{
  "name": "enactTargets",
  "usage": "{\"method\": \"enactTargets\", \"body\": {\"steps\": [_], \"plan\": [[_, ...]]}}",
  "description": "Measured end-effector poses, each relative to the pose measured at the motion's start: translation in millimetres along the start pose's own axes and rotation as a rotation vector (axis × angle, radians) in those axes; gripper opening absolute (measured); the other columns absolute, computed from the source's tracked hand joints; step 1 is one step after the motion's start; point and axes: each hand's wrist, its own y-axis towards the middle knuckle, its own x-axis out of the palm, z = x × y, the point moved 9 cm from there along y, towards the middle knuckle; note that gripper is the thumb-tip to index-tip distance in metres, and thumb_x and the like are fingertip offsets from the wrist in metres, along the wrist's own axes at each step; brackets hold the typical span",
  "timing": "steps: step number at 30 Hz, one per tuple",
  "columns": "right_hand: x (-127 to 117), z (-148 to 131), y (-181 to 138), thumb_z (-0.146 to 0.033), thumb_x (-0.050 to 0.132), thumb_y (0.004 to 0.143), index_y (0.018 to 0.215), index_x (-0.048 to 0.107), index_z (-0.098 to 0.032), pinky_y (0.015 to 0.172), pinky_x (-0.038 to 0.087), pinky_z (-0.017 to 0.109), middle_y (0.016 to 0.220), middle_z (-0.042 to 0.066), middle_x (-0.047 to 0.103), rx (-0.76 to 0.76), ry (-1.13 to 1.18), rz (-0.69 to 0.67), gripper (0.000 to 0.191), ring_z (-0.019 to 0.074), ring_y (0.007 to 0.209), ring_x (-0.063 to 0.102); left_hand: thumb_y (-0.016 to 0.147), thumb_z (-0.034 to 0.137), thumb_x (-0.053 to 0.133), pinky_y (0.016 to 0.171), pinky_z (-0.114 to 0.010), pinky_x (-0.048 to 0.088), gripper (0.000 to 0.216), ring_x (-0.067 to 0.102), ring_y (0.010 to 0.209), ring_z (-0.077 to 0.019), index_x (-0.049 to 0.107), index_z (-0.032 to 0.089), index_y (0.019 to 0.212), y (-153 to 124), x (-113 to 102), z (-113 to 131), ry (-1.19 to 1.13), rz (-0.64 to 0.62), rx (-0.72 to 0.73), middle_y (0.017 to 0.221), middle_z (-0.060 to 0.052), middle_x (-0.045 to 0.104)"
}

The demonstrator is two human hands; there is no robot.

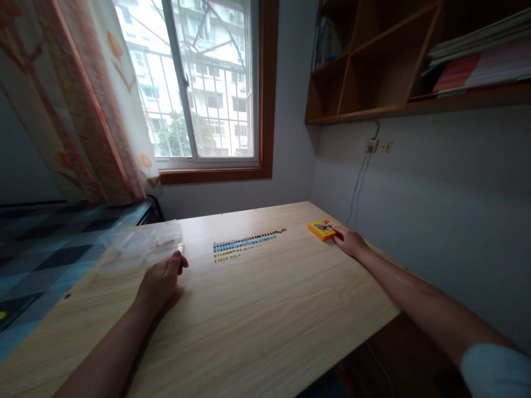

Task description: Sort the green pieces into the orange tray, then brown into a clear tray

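Note:
My left hand (164, 279) is closed, its fingers curled at the near right corner of a clear plastic box (143, 246) that shows compartments inside. The box sits at the table's left edge. Over on the right, my right hand (349, 241) grips the near right edge of a small flat yellow box (322, 228) with a printed top. Between the hands, small pieces in dark, blue and yellow lie in slanting rows, the blue row (244, 243) in the middle. Neither hand touches these rows.
The light wooden table (232, 320) ends at a wall on the right. A checkered bed (37, 249) adjoins its left side. Behind are a curtain (83, 110) and a window (215, 83). Wooden shelves (377, 72) hang above a socket (371, 146) with a cable.

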Motion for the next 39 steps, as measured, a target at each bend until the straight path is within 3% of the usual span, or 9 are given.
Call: {"method": "enactTargets", "body": {"steps": [5,11,17,21,25,29,33,36,39], "plan": [[21.1,12.6,25.7,-0.036,0.061,0.096,0.125,0.062,-0.018,0.100,0.050,0.048,0.131,0.011,0.061,0.075,-0.005,-0.004,0.034,0.0247,0.116,0.061,0.091,0.064,0.023,0.057,-0.029,0.045,0.063,0.061,0.061,-0.0187,0.065,0.022,0.070,-0.5,3.0,2.4,0.014,-0.013,0.029,0.062,-0.002,0.063],[34.6,27.1,45.9,-0.037,0.059,0.098,0.123,0.061,-0.018,0.093,0.054,0.045,0.126,0.010,0.062,0.129,-0.035,0.014,0.032,0.0224,0.107,0.063,0.092,0.064,0.022,0.056,-0.028,0.044,0.064,0.060,0.059,-0.0178,0.065,0.023,0.071,-2.7,7.5,7.0,0.007,-0.043,0.052,0.061,-0.001,0.063],[33.5,28.5,48.6,-0.025,0.061,0.087,0.123,0.064,-0.017,0.091,0.053,0.037,0.118,0.013,0.068,0.101,-0.051,0.057,0.038,0.0254,0.104,0.065,0.094,0.061,0.021,0.058,-0.029,0.043,0.065,0.059,0.059,-0.0170,0.065,0.022,0.068,-8.0,7.4,16.1,-0.006,-0.042,0.059,0.060,-0.001,0.062],[23.9,21.2,44.6,-0.025,0.058,0.081,0.130,0.060,-0.014,0.102,0.046,0.047,0.129,0.017,0.063,0.044,-0.072,0.126,0.051,0.0325,0.120,0.057,0.095,0.058,0.021,0.059,-0.029,0.042,0.064,0.059,0.059,-0.0168,0.065,0.021,0.067,-10.6,8.3,16.7,-0.026,-0.030,0.054,0.059,-0.001,0.061],[18.2,8.8,37.4,-0.034,0.054,0.083,0.137,0.055,-0.014,0.105,0.036,0.063,0.139,0.022,0.056,0.018,-0.110,0.167,0.057,0.0415,0.131,0.046,0.095,0.057,0.022,0.060,-0.029,0.042,0.062,0.060,0.061,-0.0173,0.065,0.021,0.068,-11.9,8.6,17.9,-0.005,-0.029,0.042,0.060,-0.001,0.061],[18.1,-22.2,25.5,-0.042,0.051,0.088,0.146,0.044,-0.021,0.108,0.026,0.069,0.149,0.019,0.048,-0.045,-0.147,0.179,0.062,0.0408,0.138,0.040,0.093,0.049,0.033,0.062,-0.029,0.039,0.047,0.061,0.066,-0.0187,0.063,0.021,0.069,-13.9,11.8,27.4,0.170,-0.065,0.062,0.065,-0.003,0.066],[16.9,-78.5,3.0,-0.043,0.047,0.092,0.154,0.031,-0.023,0.113,0.018,0.067,0.156,0.017,0.040,-0.229,-0.135,0.163,0.067,0.0366,0.145,0.031,0.093,0.040,0.040,0.069,-0.031,0.043,0.036,0.063,0.078,-0.0220,0.065,0.021,0.076,-16.2,8.9,35.0,0.413,-0.018,0.078,0.080,-0.007,0.070],[14.6,-123.9,-18.4,-0.042,0.050,0.092,0.156,0.028,-0.025,0.115,0.016,0.068,0.159,0.015,0.034,-0.332,-0.056,0.105,0.070,0.0364,0.149,0.024,0.091,0.033,0.044,0.089,-0.034,0.046,0.029,0.062,0.103,-0.0264,0.070,0.019,0.094,-16.7,-1.3,35.2,0.519,0.123,0.075,0.103,-0.011,0.072],[10.0,-167.8,-37.2,-0.041,0.054,0.090,0.155,0.032,-0.028,0.117,0.015,0.065,0.159,0.013,0.035,-0.402,0.046,0.052,0.069,0.0359,0.150,0.024,0.089,0.032,0.049,0.106,-0.041,0.039,0.042,0.053,0.124,-0.0306,0.065,0.015,0.123,-14.5,-0.6,25.5,0.598,0.157,0.027,0.131,-0.015,0.064]]}}
